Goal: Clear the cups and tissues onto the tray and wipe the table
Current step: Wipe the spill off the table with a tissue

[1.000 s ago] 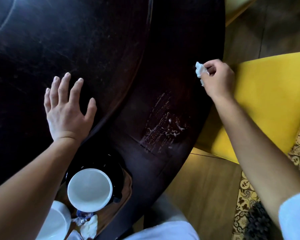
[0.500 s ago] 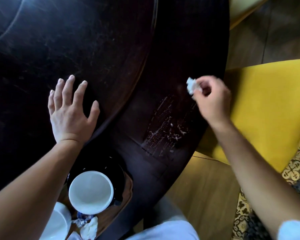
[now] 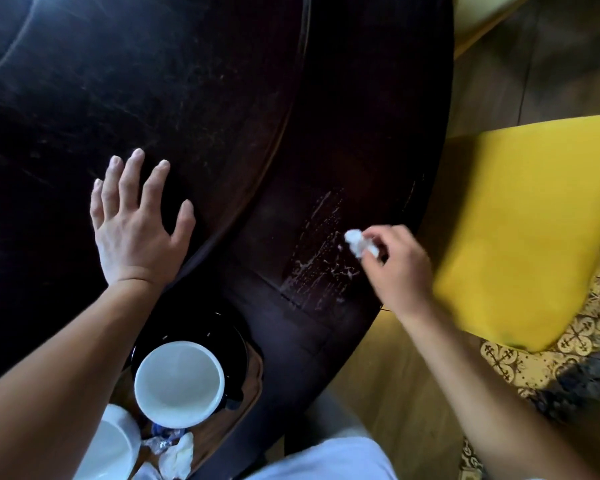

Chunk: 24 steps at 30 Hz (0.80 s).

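Note:
My right hand (image 3: 397, 265) pinches a small wad of white tissue (image 3: 357, 242) at the right side of a whitish smear (image 3: 317, 268) on the dark round table (image 3: 187, 98). My left hand (image 3: 136, 223) lies flat on the table with fingers spread. At the near edge a wooden tray (image 3: 253, 379) carries a white cup (image 3: 179, 382) on a black saucer (image 3: 191, 337), a second white cup (image 3: 108, 445) partly under my left arm, and crumpled tissues (image 3: 179, 457) with a wrapper.
A yellow chair seat (image 3: 520, 220) stands close to the table's right edge. Another yellow chair (image 3: 478, 19) shows at the top right. Wooden floor and a patterned rug (image 3: 568, 362) lie below. A raised inner disc covers most of the table.
My right hand has carried the tissue from the far right rim down toward me onto the smear. My left hand has stayed flat in place.

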### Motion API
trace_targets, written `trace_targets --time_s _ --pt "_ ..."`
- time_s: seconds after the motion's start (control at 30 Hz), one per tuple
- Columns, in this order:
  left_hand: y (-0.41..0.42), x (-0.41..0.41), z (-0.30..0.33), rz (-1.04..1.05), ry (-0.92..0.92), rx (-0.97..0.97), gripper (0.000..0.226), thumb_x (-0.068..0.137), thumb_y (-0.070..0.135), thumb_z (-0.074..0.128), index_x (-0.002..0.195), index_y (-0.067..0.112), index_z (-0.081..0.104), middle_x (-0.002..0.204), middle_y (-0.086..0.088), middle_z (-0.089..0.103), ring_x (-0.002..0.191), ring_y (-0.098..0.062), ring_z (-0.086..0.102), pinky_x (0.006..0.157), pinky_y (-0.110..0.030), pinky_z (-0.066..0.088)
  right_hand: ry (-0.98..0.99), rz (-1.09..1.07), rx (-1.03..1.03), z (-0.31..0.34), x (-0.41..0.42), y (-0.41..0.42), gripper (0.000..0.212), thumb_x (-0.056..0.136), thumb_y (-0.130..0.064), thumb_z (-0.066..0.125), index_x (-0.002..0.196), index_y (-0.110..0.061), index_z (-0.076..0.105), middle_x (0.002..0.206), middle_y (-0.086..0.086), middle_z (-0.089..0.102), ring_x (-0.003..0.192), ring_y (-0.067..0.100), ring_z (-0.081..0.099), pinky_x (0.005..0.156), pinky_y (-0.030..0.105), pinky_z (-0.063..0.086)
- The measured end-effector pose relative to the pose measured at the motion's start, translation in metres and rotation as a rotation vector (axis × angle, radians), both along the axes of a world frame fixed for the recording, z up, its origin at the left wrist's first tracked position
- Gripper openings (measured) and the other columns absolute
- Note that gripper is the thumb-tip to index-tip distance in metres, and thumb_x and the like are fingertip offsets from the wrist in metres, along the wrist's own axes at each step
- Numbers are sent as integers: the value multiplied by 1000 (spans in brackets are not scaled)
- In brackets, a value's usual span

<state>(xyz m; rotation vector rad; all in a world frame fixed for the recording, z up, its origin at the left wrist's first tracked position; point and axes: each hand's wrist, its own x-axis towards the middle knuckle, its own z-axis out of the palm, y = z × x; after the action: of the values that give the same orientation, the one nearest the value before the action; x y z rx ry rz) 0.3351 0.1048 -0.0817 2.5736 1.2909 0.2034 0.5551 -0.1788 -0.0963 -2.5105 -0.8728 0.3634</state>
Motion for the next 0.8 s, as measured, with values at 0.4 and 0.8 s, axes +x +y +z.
trace_targets --time_s 0.4,0.8 --pt "-1 0 1 -3 6 -6 63 97 51 43 153 24 40 168 -1 22 157 -26 10 127 -46 4 -26 -364 158 7 120 24 17 86 -26 68 102 -22 70 90 -2 71 69 10 61 64 17 46" --pt "-1 1 1 0 12 -9 63 97 51 43 153 24 39 168 -1 21 157 -26 10 127 -44 2 -46 -221 15 -8 64 6 20 83 -17 67 101 -21 73 90 6 64 75 21 58 65 24 33"
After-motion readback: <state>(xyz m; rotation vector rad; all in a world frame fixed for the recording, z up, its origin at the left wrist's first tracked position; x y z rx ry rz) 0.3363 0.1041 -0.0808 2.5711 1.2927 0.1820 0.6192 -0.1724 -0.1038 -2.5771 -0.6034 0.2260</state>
